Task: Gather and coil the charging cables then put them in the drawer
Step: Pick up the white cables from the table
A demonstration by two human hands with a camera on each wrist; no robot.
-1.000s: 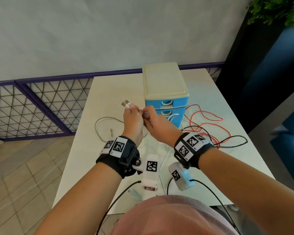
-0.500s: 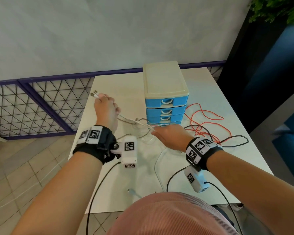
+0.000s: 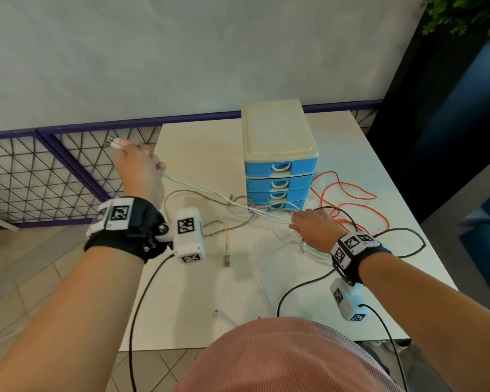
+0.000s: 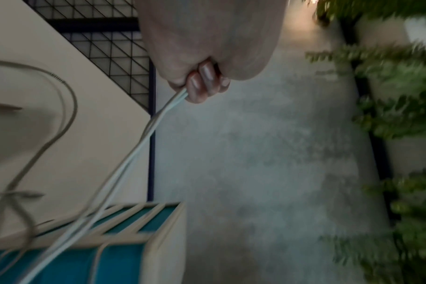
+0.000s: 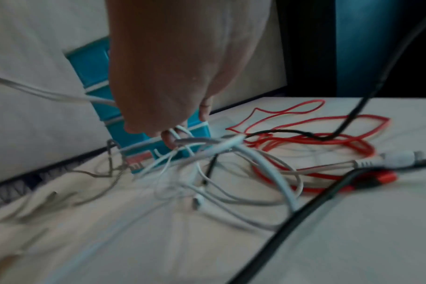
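Observation:
My left hand [image 3: 137, 162] is raised beyond the table's left edge and grips a white cable [image 3: 210, 193], whose plug [image 3: 112, 142] sticks out past the knuckles. In the left wrist view the fingers [image 4: 200, 82] curl round two white strands [image 4: 134, 153]. The strands run taut across to my right hand [image 3: 309, 227], which pinches them low over a heap of white cable [image 5: 268, 169] in front of the drawer unit [image 3: 277, 154]. The unit is blue with a cream top, and all its drawers are shut.
A red cable [image 3: 348, 193] and a black cable [image 3: 402, 239] lie tangled right of the unit. A braided cable [image 3: 198, 193] with a gold plug [image 3: 227, 258] lies mid-table [image 3: 198, 142]. A purple mesh fence [image 3: 54, 171] stands to the left.
My hands were together at the cable's plug end. The left hand has swung out left with the plug, drawing the white cable taut, while the right hand dropped to the heap.

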